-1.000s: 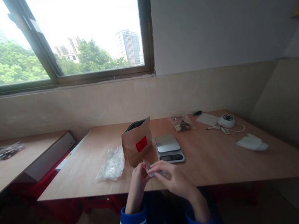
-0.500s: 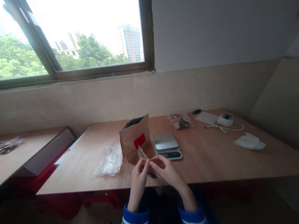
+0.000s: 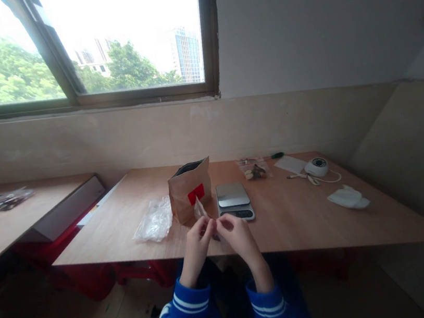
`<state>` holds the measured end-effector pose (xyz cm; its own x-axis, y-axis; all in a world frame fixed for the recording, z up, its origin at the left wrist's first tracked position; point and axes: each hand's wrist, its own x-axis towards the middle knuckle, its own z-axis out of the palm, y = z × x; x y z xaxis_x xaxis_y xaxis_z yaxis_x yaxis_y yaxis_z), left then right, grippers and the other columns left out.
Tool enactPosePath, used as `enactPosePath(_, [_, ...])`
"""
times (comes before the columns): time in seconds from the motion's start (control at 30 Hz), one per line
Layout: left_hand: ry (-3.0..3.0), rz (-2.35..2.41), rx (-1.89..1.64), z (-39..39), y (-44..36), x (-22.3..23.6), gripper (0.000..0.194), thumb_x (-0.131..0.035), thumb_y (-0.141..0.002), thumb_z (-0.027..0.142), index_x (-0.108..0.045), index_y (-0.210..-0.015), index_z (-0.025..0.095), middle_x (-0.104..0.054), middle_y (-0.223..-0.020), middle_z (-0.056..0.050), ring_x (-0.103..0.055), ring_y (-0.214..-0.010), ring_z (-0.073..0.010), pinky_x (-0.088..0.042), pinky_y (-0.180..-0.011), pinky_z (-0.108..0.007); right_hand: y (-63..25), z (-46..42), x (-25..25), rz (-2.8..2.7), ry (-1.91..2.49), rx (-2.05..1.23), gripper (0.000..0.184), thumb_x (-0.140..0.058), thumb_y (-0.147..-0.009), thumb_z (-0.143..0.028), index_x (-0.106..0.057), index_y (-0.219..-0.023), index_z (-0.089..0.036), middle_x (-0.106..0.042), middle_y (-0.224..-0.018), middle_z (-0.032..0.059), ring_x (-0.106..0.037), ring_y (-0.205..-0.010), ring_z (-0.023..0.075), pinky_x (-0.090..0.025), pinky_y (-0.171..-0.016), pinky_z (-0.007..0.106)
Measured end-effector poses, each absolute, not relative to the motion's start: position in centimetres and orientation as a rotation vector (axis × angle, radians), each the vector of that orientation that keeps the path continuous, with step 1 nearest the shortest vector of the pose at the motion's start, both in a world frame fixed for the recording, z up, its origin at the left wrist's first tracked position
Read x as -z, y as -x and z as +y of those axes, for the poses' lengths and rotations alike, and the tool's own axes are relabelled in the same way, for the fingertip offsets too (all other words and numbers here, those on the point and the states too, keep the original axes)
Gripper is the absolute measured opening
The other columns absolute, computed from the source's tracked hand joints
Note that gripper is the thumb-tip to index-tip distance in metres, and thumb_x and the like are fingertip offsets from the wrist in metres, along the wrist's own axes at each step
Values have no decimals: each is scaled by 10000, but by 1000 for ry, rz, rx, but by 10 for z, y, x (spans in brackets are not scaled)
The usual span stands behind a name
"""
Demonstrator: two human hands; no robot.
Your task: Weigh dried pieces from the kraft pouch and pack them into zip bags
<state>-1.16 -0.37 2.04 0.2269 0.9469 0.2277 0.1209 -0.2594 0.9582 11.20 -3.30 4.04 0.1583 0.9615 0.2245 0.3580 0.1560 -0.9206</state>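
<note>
Both my hands pinch a small clear plastic bag [image 3: 199, 209] near the table's front edge. My left hand [image 3: 198, 239] and my right hand [image 3: 236, 233] meet at the fingertips on it, and part of the bag sticks up between them. Something dark shows low in the bag, mostly hidden by my fingers. Right behind stands a brown paper pouch [image 3: 181, 197] with a red label, its top open. A kitchen scale [image 3: 233, 195] with a steel plate lies just beyond my right hand, and nothing sits on it.
Left of the pouch lies crumpled clear plastic [image 3: 154, 221]. Toward the back are a zip bag with pale and dark pieces [image 3: 255, 171], a green-handled tool [image 3: 277, 155] and a white dome camera [image 3: 316, 166] with its cable. A crumpled white tissue [image 3: 347, 198] rests at right.
The view has tilted down slightly, so the table appears higher. My fingertips have drawn closer together on the small bag, which both hands still hold.
</note>
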Motion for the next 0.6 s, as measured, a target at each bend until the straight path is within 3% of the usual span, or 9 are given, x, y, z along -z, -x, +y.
enactPosePath(0.27, [-1556,1257,-1378,-7,12,-25,265,-557,-801,377,-512,-602,206,-506,-565,32,-496,-556,-132,-385,-546,-224,-128,-32,-26,-994,1472,-414,244,-533,-817,-405,-638,-776,-189,-731,-792,94,-687,-718,245,-538,-665,342])
enactPosePath(0.4, [-1597,1098,-1208,-8,18,-31,339,-556,-808,454,-518,-589,198,-528,-533,23,-503,-538,-133,-379,-548,-233,-146,-36,-30,-904,1397,-401,335,-524,-821,-485,-628,-852,-169,-728,-886,128,-691,-782,251,-543,-699,350])
enactPosePath(0.6, [-1211,937,-1210,1,8,-14,488,-456,-822,604,-595,-668,162,-605,-632,-26,-555,-564,-138,-419,-556,-250,-145,-38,-34,-891,1303,-448,367,-513,-835,-512,-611,-879,-161,-717,-898,117,-674,-695,202,-535,-630,306])
